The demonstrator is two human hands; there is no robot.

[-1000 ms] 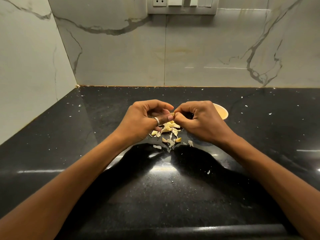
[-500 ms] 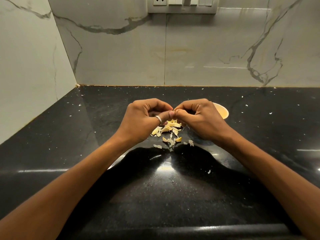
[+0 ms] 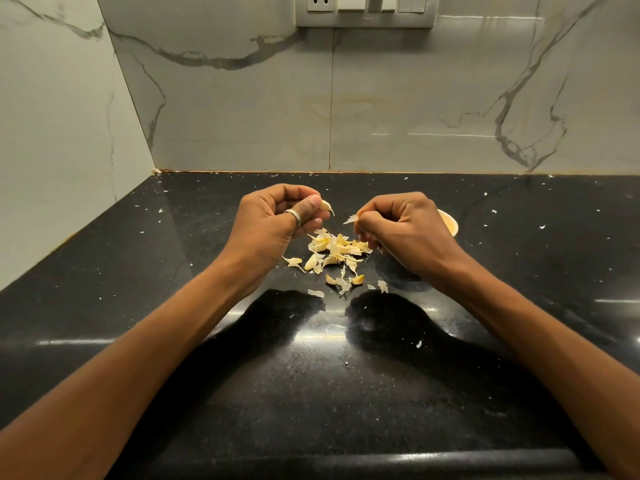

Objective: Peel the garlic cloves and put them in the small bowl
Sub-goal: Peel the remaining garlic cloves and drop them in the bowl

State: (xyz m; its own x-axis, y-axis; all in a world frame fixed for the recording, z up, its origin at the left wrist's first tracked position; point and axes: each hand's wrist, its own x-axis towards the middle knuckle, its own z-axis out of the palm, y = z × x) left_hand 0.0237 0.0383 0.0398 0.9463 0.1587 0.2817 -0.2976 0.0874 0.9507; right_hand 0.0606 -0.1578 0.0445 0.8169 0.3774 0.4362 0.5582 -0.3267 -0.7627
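Note:
My left hand (image 3: pixel 277 223), with a ring on one finger, pinches a pale garlic clove (image 3: pixel 325 205) between thumb and fingertips above the black counter. A short gap to the right, my right hand (image 3: pixel 405 233) pinches a thin strip of garlic skin (image 3: pixel 350 219). Below and between the hands lies a pile of garlic skins and cloves (image 3: pixel 334 252). The small cream bowl (image 3: pixel 450 225) stands behind my right hand, mostly hidden by it; its contents are out of sight.
The black speckled counter (image 3: pixel 173 306) meets marble walls at the back and the left. Small skin flakes are scattered over it. A switch and socket panel (image 3: pixel 365 10) sits high on the back wall.
The hands, joined on the clove before, have pulled apart. The clove stayed in my left hand and a strip of skin came away in my right.

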